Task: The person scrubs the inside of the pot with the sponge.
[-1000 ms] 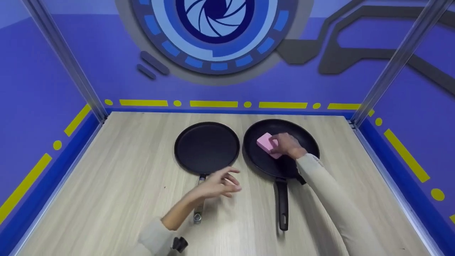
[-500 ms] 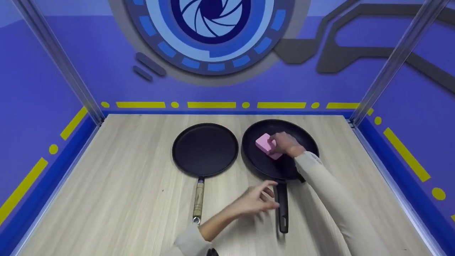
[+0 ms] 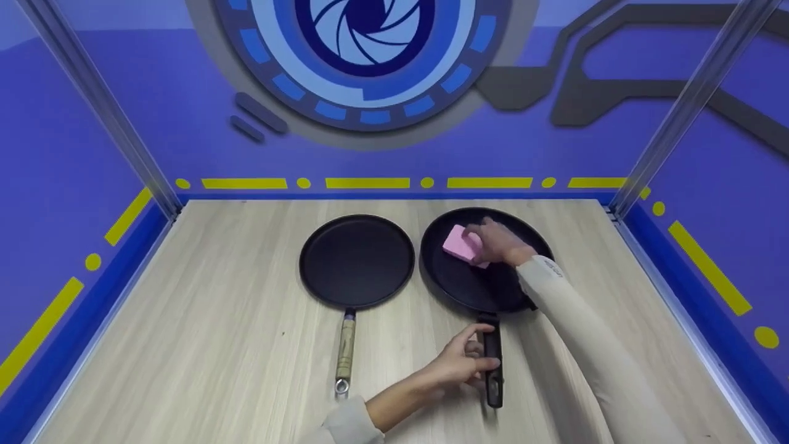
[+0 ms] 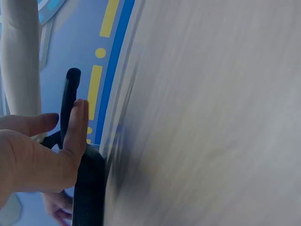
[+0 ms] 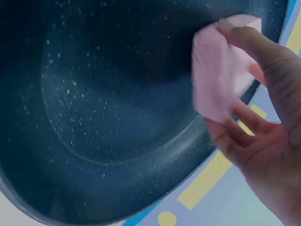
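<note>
My right hand (image 3: 498,239) pinches a pink sponge (image 3: 461,245) over the inside of a deep black frying pan (image 3: 453,287). In the right wrist view the thumb lies on one side of the sponge (image 5: 214,77) and the fingers on the other; pale specks dot the pan's dark inner surface (image 5: 94,108). My left hand (image 3: 459,364) is at that pan's black handle (image 3: 493,345), its thumb and forefinger laid across it. From the left wrist, the handle (image 4: 69,94) passes between thumb and fingers.
Left of the frying pan lies a flat black crepe pan (image 3: 357,262), its wooden handle (image 3: 345,351) pointing toward me. Both pans rest on a pale wood table (image 3: 216,320), walled by blue panels (image 3: 394,154) at the back and sides.
The left hand has moved right from the crepe pan's handle to the frying pan's handle and taken it. The right hand has shifted the sponge slightly away from me.
</note>
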Available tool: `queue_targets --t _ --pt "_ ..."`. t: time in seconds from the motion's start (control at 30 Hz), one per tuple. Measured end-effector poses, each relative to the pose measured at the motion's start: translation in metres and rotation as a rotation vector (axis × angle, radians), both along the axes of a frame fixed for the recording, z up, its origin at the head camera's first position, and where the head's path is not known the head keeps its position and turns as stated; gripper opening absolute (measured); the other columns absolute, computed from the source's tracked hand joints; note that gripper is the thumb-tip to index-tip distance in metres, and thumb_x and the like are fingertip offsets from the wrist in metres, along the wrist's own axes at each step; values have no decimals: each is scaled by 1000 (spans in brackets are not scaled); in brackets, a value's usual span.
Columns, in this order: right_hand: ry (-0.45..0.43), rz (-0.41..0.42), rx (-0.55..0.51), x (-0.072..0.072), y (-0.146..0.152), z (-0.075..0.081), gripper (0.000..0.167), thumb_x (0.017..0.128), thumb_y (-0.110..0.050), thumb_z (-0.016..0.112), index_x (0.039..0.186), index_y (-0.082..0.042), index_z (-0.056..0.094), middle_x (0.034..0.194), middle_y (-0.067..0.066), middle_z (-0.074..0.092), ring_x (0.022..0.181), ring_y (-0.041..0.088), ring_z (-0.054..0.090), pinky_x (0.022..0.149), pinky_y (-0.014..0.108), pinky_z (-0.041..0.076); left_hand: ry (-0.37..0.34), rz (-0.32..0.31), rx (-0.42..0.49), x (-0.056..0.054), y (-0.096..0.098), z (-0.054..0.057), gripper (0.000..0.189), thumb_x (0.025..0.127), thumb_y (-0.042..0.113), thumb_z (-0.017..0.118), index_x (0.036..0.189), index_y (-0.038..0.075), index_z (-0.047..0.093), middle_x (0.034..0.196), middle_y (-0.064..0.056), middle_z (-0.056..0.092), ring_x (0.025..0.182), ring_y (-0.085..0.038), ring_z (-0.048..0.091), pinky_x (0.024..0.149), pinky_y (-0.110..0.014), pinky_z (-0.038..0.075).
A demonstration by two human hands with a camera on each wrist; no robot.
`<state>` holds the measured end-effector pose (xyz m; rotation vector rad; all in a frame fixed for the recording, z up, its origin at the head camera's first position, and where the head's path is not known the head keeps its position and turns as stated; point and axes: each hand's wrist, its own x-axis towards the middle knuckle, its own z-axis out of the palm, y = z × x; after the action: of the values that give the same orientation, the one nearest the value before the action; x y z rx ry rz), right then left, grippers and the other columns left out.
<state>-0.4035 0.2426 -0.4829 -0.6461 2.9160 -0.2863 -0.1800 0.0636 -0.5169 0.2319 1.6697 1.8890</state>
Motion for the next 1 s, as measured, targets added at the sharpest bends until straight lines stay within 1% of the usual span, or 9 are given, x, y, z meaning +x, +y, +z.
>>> queue_targets --t 0.1,0.17,0.33,0.43,0.53,0.63,0.77,0.87,1.0 --pt "46 -17 17 -5 3 0 66 75 -24 91 133 -16 59 129 30 51 116 49 54 101 63 52 -41 -5 32 1 2 -3 59 94 -3 67 145 21 47 102 -4 67 82 -25 76 65 -30 65" --pt "73 -34 30 -8 5 -1 66 76 -25 91 133 -17 58 131 31 48 118 51 52 102 64 51 -51 -9 43 2 3 -4 60 94 -3 68 145 22 47 103 -5 68 84 -27 77 62 -29 65" --pt "155 -102 41 -12 17 -6 65 76 -22 90 132 -12 57 129 35 48 116 54 51 99 65 52 -64 -2 59 5 8 -5 63 91 -3 72 143 24 49 100 -6 67 77 -19 74 59 -31 65" --pt "200 -159 60 -12 27 -6 64 75 -19 89 129 -7 57 125 36 49 114 54 51 95 66 53 -67 2 70 7 11 -6 66 88 -4 74 142 25 49 99 -7 65 74 -21 75 57 -32 65" --pt "241 -213 117 -12 36 -5 64 72 -16 90 124 -4 55 123 37 49 113 56 51 93 66 53 -55 4 73 8 12 -5 67 87 -5 75 142 25 49 99 -7 66 74 -23 75 55 -33 65" --pt "265 -245 189 -12 43 -1 65 71 -16 90 123 -3 53 122 38 50 114 56 51 93 65 53 -37 8 63 8 12 -3 68 87 -7 74 143 23 49 101 -7 66 75 -22 75 57 -35 65" --pt "247 -266 293 -8 46 5 68 73 -16 87 129 -4 51 123 38 49 116 54 51 96 62 53 -16 -1 31 6 9 -1 68 88 -7 73 144 22 48 102 -8 65 74 -24 75 59 -36 66" --pt "190 -292 359 -2 47 12 68 77 -11 81 136 -5 49 128 39 48 119 54 50 100 60 52 0 0 6 5 8 -1 68 88 -7 73 144 21 48 101 -8 64 72 -23 75 58 -37 66" --pt "120 -310 440 7 47 24 54 88 -5 69 139 -4 51 132 40 47 123 54 49 104 60 50 42 13 -34 3 7 -1 67 87 -7 73 143 20 48 98 -6 66 72 -21 74 56 -38 66"
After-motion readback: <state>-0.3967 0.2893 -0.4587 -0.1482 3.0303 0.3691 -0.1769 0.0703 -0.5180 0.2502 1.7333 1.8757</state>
